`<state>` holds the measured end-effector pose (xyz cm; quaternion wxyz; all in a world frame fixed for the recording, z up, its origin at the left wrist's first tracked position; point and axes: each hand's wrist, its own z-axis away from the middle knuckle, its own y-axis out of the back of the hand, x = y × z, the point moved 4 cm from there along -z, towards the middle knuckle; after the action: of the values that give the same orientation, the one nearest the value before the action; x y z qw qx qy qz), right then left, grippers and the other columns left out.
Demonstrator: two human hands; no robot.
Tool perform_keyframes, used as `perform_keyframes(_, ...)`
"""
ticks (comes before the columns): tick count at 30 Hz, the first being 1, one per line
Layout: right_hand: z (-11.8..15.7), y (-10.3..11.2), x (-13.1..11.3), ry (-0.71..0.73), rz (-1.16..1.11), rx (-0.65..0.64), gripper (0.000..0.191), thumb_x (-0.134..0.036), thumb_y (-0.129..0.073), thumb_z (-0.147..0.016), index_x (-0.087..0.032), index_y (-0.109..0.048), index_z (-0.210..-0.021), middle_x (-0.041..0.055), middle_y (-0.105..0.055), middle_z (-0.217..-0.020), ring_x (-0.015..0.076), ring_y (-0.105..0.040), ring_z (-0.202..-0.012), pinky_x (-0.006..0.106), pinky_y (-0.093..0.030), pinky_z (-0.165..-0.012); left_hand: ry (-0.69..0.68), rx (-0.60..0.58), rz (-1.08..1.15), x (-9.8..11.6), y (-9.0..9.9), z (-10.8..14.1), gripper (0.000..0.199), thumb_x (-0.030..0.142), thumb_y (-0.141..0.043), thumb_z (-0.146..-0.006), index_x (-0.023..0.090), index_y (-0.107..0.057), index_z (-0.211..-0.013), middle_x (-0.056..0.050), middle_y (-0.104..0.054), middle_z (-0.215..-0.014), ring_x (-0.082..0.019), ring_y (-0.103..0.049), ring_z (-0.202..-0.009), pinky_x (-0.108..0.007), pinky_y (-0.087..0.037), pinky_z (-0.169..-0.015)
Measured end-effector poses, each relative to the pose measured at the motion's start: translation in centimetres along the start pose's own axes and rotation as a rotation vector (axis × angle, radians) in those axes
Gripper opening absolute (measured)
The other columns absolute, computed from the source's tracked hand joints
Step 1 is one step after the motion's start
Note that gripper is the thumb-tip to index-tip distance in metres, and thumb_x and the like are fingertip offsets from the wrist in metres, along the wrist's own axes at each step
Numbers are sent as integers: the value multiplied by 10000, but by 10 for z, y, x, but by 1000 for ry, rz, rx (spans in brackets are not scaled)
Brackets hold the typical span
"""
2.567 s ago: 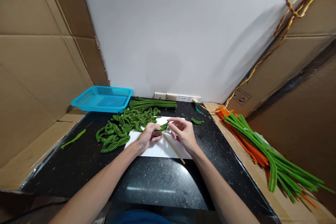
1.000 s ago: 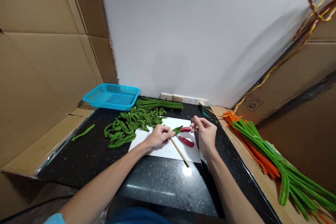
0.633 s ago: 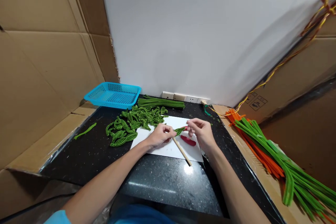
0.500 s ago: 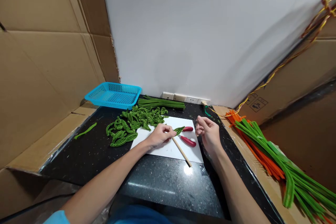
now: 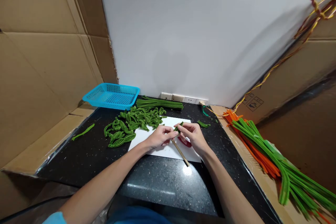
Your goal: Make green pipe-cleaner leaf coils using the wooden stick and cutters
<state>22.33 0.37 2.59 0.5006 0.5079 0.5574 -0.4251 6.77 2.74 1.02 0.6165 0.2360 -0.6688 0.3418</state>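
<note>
My left hand (image 5: 160, 136) pinches a small looped leaf shape of dark green pipe cleaner (image 5: 179, 128) above a white sheet (image 5: 168, 151). My right hand (image 5: 193, 134) has its thumb and fingers closed on the other end of that leaf. Below my right hand lie red-handled pliers (image 5: 187, 143), mostly covered by it; their jaws are hidden. A thin wooden stick (image 5: 180, 152) slants from under my left hand past the sheet's front edge. To the left is a pile of green pipe cleaner leaves (image 5: 136, 120). One more green leaf (image 5: 203, 124) lies right of my right hand.
A blue plastic basket (image 5: 111, 96) stands at the back left, with a bundle of straight green stems (image 5: 160, 104) beside it. Bright green stems (image 5: 278, 161) and orange stems (image 5: 252, 147) lie on cardboard at right. A green strip (image 5: 83, 132) is at left.
My right hand has moved left and down from beside the sheet to the leaf in my left hand. It now covers much of the pliers, and a separate leaf on the right has come into view.
</note>
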Motion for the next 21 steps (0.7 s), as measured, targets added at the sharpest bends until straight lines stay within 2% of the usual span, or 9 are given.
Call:
perform_keyframes(2,0,-1,-2,32,48,30,394,-558,-768,-850,-171,-752,-779,-48,-505,-473,93,-360,-390,240,-256,-395,-19,-6,-89,-1,-2,0,538,614,-815,-742,159,-556,-617,53,-448,-533,-60,-365,-430,-206,-233,-420)
perform_keyframes(4,0,-3,-4,81,118,53,461,-549,-761,-854,-175,-668,-601,-47,-460,-452,91,-346,-403,247,-238,-412,-18,-9,-127,-2,-5,0,534,613,-809,-744,159,-563,-611,53,-454,-509,-65,-380,-409,-209,-236,-410)
perform_keyframes(7,2,-4,-9,186,210,118,522,-494,-752,-872,-182,-587,-487,-28,-467,-467,105,-377,-451,257,-272,-450,14,-28,-48,-2,-9,1,542,631,-782,-761,169,-543,-610,65,-434,-463,-58,-367,-342,-207,-202,-373)
perform_keyframes(11,4,-5,-13,253,274,143,359,-433,-743,-883,-181,-741,-626,38,-682,-658,177,-569,-595,280,-433,-557,39,-44,-18,-4,-10,3,514,598,-793,-758,185,-517,-627,74,-429,-434,-66,-394,-308,-192,-218,-342)
perform_keyframes(13,5,-6,-12,243,301,127,300,-417,-731,-891,-184,-784,-710,59,-737,-737,196,-614,-631,290,-468,-584,57,-26,-24,-8,-9,2,498,578,-801,-754,190,-510,-641,77,-438,-434,-68,-406,-307,-182,-239,-328)
perform_keyframes(17,4,-3,-9,228,298,133,252,-407,-743,-880,-189,-793,-764,46,-737,-718,178,-608,-586,277,-472,-552,63,-2,-19,-17,-8,-1,502,628,-749,-780,166,-576,-685,69,-467,-454,-81,-451,-311,-174,-283,-302)
perform_keyframes(21,2,1,-3,225,292,172,247,-430,-756,-879,-187,-800,-868,38,-735,-703,163,-602,-541,263,-472,-510,89,-57,5,-19,-10,-2,594,705,-692,-786,120,-661,-687,4,-541,-459,-115,-535,-348,-191,-386,-327)
